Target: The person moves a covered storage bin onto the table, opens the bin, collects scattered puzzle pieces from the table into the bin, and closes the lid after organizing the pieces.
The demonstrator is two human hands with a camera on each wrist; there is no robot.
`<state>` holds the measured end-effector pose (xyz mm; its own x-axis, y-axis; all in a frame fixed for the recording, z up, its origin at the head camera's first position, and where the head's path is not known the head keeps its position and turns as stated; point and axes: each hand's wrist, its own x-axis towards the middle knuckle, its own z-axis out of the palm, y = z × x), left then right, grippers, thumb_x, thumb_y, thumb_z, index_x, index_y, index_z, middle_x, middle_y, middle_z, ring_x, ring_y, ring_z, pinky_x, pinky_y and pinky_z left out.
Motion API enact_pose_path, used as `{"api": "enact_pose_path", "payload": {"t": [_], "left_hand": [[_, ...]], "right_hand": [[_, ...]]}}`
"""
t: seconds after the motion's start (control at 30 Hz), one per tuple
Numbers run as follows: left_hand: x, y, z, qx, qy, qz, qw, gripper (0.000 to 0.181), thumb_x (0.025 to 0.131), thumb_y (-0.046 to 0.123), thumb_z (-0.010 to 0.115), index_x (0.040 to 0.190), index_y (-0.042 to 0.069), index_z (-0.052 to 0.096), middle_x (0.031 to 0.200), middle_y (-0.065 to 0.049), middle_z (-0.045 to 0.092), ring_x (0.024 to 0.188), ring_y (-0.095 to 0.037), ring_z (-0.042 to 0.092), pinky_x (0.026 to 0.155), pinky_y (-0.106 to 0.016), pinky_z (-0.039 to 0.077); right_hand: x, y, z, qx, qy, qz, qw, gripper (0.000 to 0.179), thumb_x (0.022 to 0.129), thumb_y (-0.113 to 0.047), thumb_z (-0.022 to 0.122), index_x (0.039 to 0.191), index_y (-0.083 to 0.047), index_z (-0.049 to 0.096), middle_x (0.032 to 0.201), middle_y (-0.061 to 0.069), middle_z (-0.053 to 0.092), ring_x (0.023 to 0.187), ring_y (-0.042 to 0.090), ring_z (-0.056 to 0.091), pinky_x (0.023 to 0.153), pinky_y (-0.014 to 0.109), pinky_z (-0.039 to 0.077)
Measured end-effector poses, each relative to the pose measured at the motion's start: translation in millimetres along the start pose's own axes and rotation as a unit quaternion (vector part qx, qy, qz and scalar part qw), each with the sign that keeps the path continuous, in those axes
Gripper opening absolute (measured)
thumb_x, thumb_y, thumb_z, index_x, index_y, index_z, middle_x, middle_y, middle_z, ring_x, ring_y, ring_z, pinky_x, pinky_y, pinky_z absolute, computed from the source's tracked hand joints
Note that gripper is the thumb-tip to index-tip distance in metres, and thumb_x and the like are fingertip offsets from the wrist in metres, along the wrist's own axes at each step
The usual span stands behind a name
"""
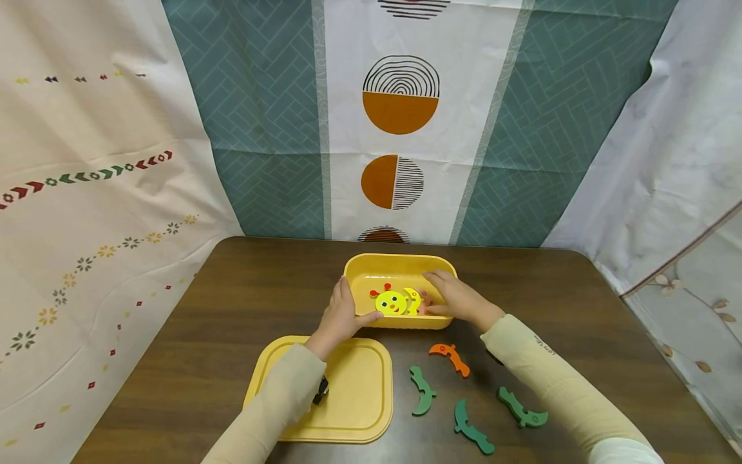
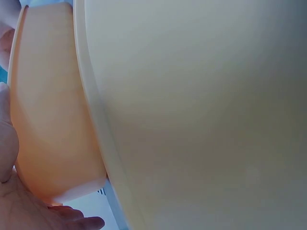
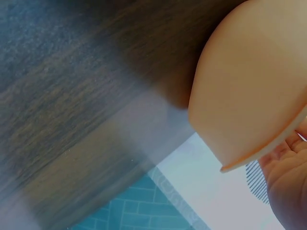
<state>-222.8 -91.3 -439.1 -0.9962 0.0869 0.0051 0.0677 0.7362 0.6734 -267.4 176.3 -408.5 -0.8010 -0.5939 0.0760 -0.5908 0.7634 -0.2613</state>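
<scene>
The box (image 1: 394,267) stretches left to right; the left hand (image 1: 341,314) grips its left end, the right hand (image 1: 460,299) reaches over its right end, its hold unclear.

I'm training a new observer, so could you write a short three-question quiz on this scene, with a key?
1. True or false: the left hand touches the yellow bin.
2. Where does the smiling face piece lie? a) on the flat tray b) in the yellow bin c) under a sleeve
3. Fill in the blank: the loose curved piece nearest the yellow bin is coloured ____.

Key: 1. True. 2. b. 3. Orange.
</scene>
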Motion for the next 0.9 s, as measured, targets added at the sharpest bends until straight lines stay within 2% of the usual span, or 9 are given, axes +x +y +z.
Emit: {"api": "enact_pose_path", "payload": {"t": [0.47,0.67,0.9], "left_hand": [[0.9,-1.6,2.1,-0.001,0.002,-0.003,1.0,0.114,0.078,0.049,0.074,0.15,-0.006,0.004,0.155,-0.025,0.012,0.14,-0.04,0.025,0.109,-0.056,0.029],[0.5,-2.9,2.1,-0.006,0.006,0.004,1.0,0.113,0.078,0.048,0.074,0.149,-0.007,0.005,0.154,-0.026,0.013,0.139,-0.041,0.025,0.109,-0.055,0.03],[-0.5,-2.4,0.8,-0.008,0.006,0.01,0.9999,0.113,0.078,0.048,0.074,0.149,-0.007,0.005,0.154,-0.027,0.013,0.14,-0.041,0.024,0.11,-0.055,0.029]], "right_hand": [[-15.7,-4.5,-12.1,-0.028,0.025,-0.026,0.999,0.074,0.078,-0.027,0.078,0.136,0.006,0.046,0.133,0.021,0.05,0.121,0.035,0.05,0.102,0.048,0.042],[-23.2,-6.4,-16.1,-0.02,0.025,-0.029,0.9991,0.071,0.079,-0.024,0.077,0.136,0.005,0.045,0.134,0.021,0.05,0.122,0.036,0.05,0.102,0.049,0.042],[-30.7,-10.4,-18.8,-0.022,0.044,-0.048,0.9976,0.071,0.078,-0.024,0.079,0.136,0.004,0.047,0.133,0.019,0.051,0.121,0.033,0.05,0.101,0.047,0.043]]}}
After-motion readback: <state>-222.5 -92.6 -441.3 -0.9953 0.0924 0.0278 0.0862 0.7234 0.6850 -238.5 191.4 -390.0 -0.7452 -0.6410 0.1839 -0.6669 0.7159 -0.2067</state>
